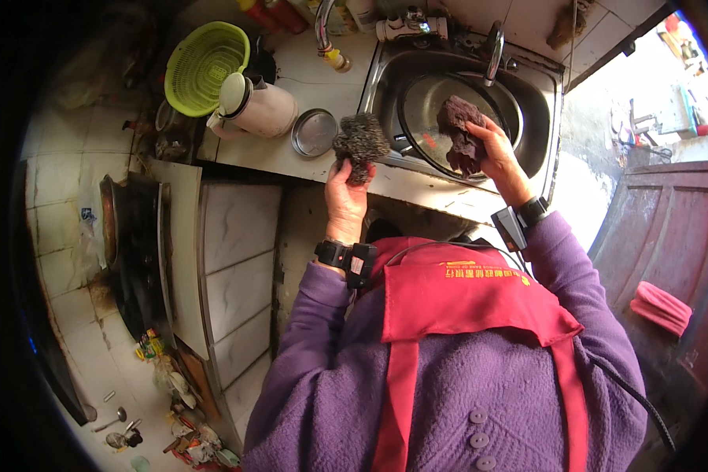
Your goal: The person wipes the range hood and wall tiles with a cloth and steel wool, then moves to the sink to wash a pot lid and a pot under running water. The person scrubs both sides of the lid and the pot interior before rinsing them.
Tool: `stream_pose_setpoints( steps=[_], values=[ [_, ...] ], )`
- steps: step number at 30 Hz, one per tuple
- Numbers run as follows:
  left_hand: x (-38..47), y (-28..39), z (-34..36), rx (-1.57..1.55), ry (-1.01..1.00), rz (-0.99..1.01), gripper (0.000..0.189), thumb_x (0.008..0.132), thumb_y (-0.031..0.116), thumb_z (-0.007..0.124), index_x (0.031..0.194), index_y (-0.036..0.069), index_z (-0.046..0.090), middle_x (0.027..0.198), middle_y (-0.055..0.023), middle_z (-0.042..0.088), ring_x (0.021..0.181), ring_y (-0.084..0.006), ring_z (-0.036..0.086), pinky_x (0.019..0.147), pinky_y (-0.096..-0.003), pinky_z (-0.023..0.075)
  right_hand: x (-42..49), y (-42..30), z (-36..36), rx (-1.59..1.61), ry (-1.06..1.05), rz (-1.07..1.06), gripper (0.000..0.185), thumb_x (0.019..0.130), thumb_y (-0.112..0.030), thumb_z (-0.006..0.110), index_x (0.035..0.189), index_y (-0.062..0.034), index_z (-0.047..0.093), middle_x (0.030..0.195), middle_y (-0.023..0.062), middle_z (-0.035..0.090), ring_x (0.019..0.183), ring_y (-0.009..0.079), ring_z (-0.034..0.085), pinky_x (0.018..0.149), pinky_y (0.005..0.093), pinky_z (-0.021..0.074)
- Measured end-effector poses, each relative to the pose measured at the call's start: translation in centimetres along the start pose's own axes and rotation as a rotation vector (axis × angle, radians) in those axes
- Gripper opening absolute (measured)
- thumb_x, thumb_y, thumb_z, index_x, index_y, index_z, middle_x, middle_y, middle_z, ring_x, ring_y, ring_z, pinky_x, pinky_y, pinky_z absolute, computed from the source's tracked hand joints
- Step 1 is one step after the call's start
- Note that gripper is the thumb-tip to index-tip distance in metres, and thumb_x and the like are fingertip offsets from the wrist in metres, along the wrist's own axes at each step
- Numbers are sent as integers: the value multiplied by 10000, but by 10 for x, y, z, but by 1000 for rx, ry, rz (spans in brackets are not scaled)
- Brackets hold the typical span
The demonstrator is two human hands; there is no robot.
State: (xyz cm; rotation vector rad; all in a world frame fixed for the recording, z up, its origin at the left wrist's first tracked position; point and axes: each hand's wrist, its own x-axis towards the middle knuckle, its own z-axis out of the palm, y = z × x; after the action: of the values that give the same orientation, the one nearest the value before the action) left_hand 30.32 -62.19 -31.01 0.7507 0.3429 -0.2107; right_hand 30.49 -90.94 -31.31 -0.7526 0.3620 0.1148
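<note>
My left hand (347, 197) grips a dark grey, tangled scouring pad (363, 140) over the counter's front edge, just left of the sink. In my right hand (495, 150) is a crumpled purplish-brown cloth (461, 133), raised above the sink. Below the cloth, a round glass lid (425, 112) with a dark rim rests tilted in the steel sink basin (537, 150), over what looks like a round metal pan. A shallow round metal lid or dish (314, 133) lies on the counter left of the scouring pad.
A whitish jug (265, 109) and a lime-green plastic basket (203, 71) stand at the counter's left. The sink faucet (495, 53) rises behind the basin, and a second metal spout (325, 35) hangs over the counter. A wooden door (655, 218) is at right.
</note>
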Motion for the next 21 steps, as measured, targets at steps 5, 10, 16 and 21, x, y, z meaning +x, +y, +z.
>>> stream_pose_setpoints(
  steps=[5,10,16,21],
  values=[
    [34,42,-50,30,-9,-76,240,880,150,553,1099,52,551,1032,-88,611,890,-244,593,776,-389,507,38,25,32,30,-21,-65,318,841,1,546,1158,11,519,1049,126,610,913,230,618,797,353,523],
    [71,95,-59,94,7,-186,230,871,45,517,1101,44,525,1017,-87,605,860,-237,607,707,-397,535,94,66,87,-272,86,-123,414,823,-13,572,1226,36,489,1108,141,587,961,233,600,832,335,500],
    [114,128,-41,123,-204,-165,265,874,63,548,1136,48,516,1068,-82,598,936,-218,597,774,-370,519,83,80,159,-680,132,-4,527,829,-270,646,1235,31,497,1156,131,569,1000,208,564,836,323,471],
    [127,128,-12,428,-166,38,293,830,80,640,1101,19,547,984,-43,609,844,-137,584,738,-259,483,85,110,234,29,-173,139,450,871,-237,610,1263,-137,413,1141,48,548,1064,241,525,828,499,476]
  ],
)
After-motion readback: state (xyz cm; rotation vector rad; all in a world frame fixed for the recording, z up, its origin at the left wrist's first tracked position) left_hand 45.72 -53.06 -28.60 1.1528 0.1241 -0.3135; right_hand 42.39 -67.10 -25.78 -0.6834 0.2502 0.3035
